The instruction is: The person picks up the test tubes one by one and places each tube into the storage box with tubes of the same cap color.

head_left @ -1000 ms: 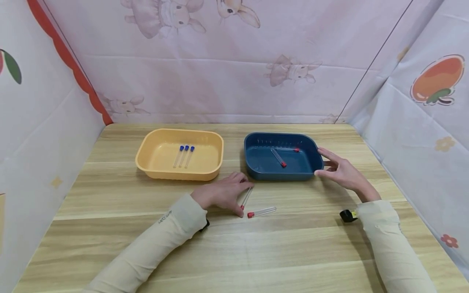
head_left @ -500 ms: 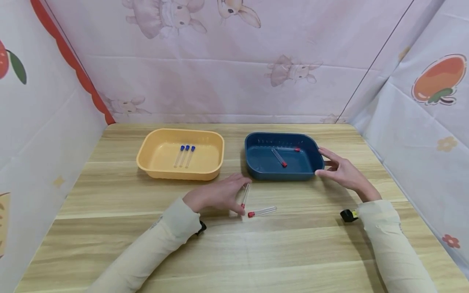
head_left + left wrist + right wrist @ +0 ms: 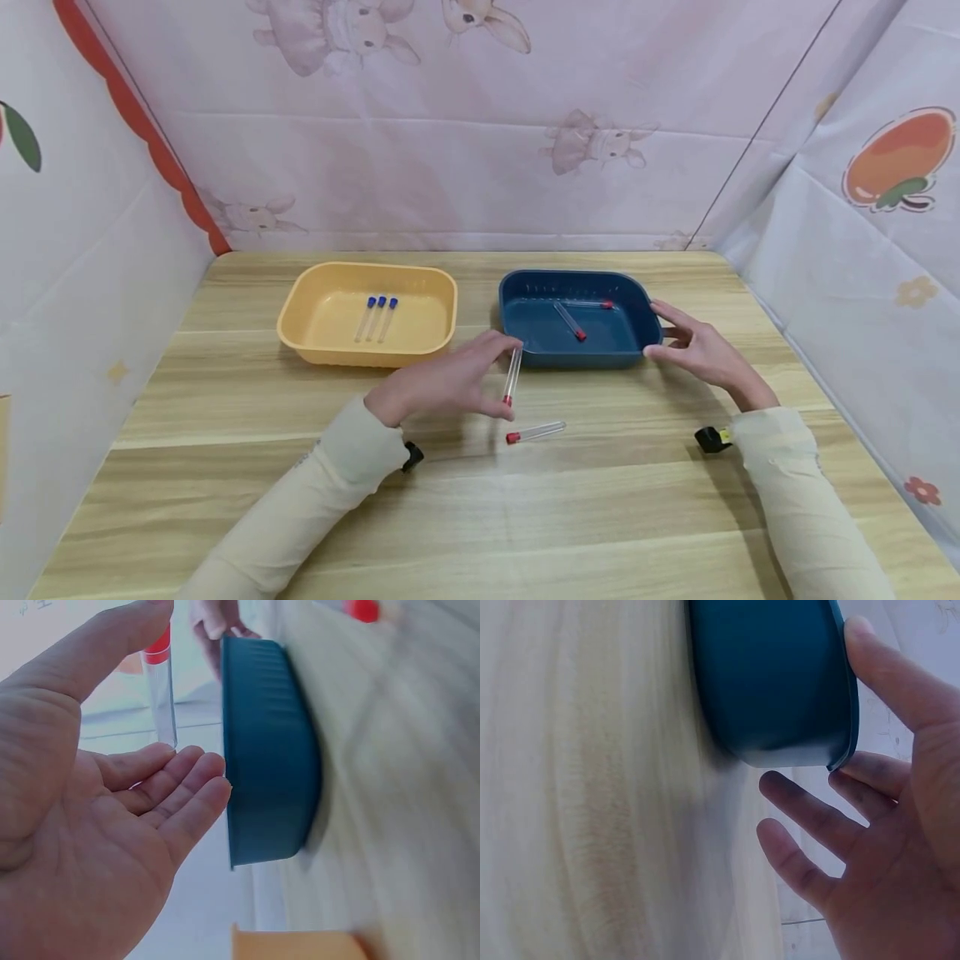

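My left hand (image 3: 442, 379) pinches a clear red-capped test tube (image 3: 513, 377) lengthwise, thumb at the cap and a fingertip at the other end. It is raised in front of the dark blue bin (image 3: 581, 361). In the left wrist view the held test tube (image 3: 161, 694) stands between thumb and forefinger, the other fingers spread. My right hand (image 3: 701, 354) grips the right end of that bin, with thumb and fingers at its rim. Two red-capped tubes, including one test tube (image 3: 570, 322), lie inside the bin. Another red-capped test tube (image 3: 536, 432) lies on the table.
A yellow bin (image 3: 367, 357) stands to the left, with 3 blue-capped test tubes (image 3: 377, 321) side by side in it. The wood-grain table (image 3: 570, 525) meets printed cloth walls (image 3: 450, 183) at the back and sides.
My left hand has picked the red-capped test tube up off the table and moved it up toward the blue bin's near edge. The right hand stays at the bin.
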The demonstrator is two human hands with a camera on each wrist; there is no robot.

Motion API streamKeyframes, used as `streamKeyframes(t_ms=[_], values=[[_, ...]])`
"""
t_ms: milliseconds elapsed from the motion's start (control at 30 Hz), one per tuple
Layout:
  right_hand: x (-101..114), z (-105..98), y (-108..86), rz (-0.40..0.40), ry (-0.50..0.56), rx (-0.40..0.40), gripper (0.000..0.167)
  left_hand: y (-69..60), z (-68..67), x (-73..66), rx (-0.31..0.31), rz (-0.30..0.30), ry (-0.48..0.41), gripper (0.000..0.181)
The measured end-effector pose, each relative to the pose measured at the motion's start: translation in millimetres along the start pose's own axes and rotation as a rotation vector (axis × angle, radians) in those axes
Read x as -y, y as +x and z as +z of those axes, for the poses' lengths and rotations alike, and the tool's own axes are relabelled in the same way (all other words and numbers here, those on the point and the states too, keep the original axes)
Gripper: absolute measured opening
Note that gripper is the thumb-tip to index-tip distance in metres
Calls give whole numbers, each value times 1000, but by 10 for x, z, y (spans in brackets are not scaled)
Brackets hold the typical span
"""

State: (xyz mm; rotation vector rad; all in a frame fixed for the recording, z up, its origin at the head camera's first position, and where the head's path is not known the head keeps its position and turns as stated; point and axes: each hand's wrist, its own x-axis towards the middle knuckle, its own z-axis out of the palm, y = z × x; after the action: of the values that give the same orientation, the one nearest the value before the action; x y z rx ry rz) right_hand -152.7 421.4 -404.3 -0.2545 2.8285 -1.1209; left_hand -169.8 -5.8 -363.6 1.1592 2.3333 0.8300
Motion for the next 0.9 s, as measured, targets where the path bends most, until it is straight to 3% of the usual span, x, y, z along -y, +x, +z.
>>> streamKeyframes(t_ms=[467, 900], values=[[-17, 0, 2, 17, -2, 3, 85, 256, -196, -123, -93, 38, 8, 94], [12, 1, -5, 18, -4, -4, 85, 579, -298, -97, -147, -5, -43, 92]])
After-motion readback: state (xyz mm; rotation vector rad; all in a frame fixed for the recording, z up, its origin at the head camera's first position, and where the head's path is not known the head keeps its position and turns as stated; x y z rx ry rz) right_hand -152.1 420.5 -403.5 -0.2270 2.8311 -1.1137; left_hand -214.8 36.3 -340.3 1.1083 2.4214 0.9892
